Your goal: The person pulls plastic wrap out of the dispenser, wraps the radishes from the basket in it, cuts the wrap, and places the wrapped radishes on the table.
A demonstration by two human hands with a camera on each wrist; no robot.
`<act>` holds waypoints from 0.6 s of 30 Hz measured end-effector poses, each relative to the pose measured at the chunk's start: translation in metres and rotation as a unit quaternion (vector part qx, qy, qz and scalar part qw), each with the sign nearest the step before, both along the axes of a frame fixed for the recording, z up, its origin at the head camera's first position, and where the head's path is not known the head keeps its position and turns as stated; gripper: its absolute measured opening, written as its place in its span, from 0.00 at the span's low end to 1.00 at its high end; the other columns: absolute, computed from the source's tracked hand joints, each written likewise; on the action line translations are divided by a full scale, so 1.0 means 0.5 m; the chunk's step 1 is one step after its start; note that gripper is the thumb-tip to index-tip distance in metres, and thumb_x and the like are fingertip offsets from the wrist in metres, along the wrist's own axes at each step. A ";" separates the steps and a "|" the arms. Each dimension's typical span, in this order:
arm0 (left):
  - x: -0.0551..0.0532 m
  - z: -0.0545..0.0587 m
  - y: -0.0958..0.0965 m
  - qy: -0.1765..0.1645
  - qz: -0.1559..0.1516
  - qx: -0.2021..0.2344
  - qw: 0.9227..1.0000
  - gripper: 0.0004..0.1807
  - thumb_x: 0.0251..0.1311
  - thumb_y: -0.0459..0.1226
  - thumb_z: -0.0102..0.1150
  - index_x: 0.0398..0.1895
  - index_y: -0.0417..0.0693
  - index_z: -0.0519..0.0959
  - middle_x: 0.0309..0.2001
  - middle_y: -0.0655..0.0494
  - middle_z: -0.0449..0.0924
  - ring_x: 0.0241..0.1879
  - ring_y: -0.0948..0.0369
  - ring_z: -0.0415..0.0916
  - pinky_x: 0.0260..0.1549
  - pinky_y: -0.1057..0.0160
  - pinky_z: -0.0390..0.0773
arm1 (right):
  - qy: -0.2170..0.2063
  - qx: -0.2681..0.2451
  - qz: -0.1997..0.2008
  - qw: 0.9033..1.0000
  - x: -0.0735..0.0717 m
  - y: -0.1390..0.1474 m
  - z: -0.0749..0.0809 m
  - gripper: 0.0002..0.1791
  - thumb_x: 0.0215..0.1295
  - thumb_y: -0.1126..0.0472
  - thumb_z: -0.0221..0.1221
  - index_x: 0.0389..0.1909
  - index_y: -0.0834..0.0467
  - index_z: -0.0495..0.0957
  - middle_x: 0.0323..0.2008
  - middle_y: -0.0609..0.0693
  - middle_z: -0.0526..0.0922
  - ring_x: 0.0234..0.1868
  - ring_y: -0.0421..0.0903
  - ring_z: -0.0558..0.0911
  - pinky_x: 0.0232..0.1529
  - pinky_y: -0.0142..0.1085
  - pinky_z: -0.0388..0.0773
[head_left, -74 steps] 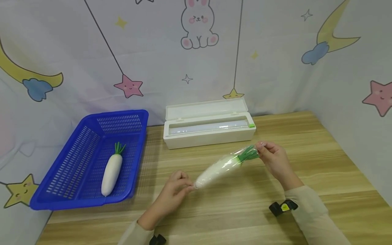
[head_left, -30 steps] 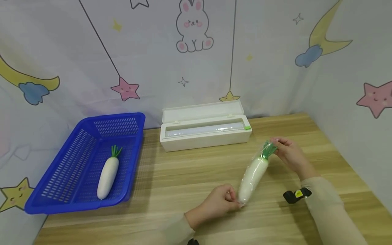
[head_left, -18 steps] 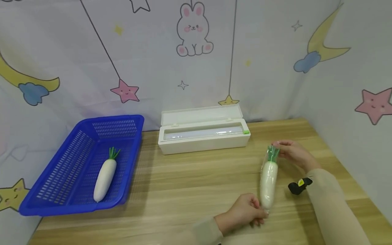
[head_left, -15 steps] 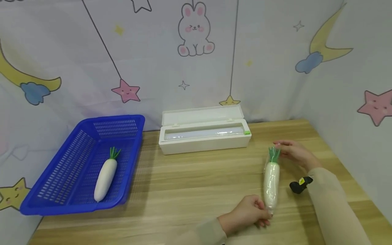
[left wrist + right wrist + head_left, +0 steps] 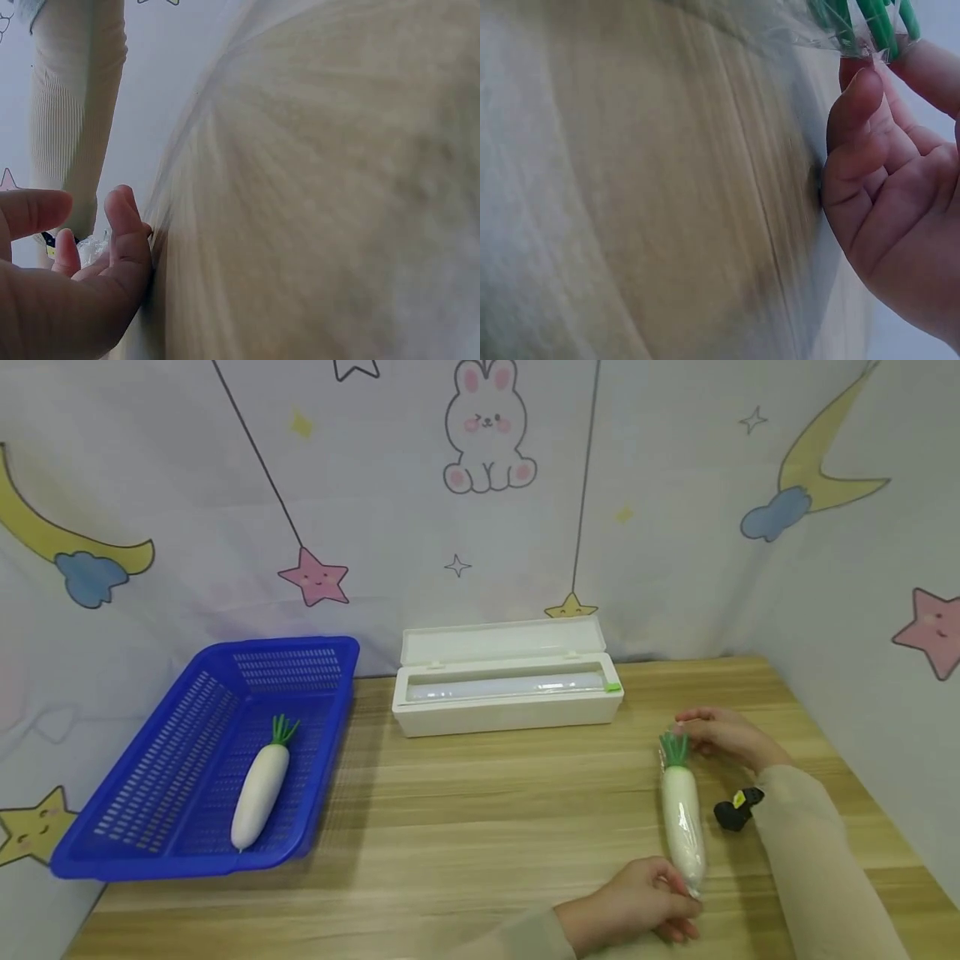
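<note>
The wrapped radish (image 5: 682, 818) appears to lie on the table (image 5: 487, 818) between the hands, its leaves (image 5: 675, 749) toward the right hand (image 5: 723, 735), its tip just beside the left hand (image 5: 637, 902). Moments ago it was held aslant, nearer the middle; now it seems down, so setting it there looks all but done. The left hand has let go, fingers loose; the right is at the film (image 5: 795, 26) by the leaves, pinching or not I cannot tell. Beyond the left hand stands the box (image 5: 510, 714); well to its left, the basket (image 5: 71, 860) holds a bare radish (image 5: 260, 797), unwrapped.
</note>
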State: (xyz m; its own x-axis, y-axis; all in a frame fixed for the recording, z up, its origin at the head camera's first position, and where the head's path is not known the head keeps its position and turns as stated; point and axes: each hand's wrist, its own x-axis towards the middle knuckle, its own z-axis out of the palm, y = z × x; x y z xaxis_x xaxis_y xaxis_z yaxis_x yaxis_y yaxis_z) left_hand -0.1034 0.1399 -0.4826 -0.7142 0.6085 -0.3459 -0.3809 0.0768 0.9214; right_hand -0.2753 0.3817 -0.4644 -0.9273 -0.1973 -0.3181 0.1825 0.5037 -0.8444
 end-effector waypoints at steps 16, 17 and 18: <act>-0.014 0.014 -0.006 -0.050 -0.022 -0.011 0.998 0.04 0.62 0.28 0.57 0.33 0.46 0.76 0.31 0.45 0.85 0.20 0.66 0.74 0.20 0.72 0.73 | 0.005 0.058 0.002 0.998 0.001 -0.016 0.014 0.22 0.71 0.57 0.53 0.53 0.73 0.75 0.19 0.43 0.70 0.21 0.36 0.68 0.24 0.31 0.68; -0.015 0.014 -0.006 -0.050 -0.026 -0.010 0.998 0.04 0.62 0.28 0.56 0.34 0.46 0.77 0.32 0.45 0.85 0.21 0.65 0.74 0.20 0.72 0.74 | 0.006 0.066 0.004 0.998 0.002 -0.015 0.015 0.21 0.71 0.56 0.54 0.48 0.72 0.77 0.17 0.43 0.69 0.20 0.37 0.67 0.24 0.31 0.67; -0.015 0.015 -0.006 -0.052 -0.032 -0.011 0.998 0.04 0.62 0.28 0.56 0.35 0.45 0.77 0.33 0.45 0.85 0.23 0.65 0.75 0.21 0.71 0.75 | 0.007 0.072 0.006 0.997 0.003 -0.015 0.016 0.20 0.71 0.54 0.54 0.42 0.71 0.79 0.16 0.43 0.68 0.19 0.37 0.66 0.23 0.31 0.67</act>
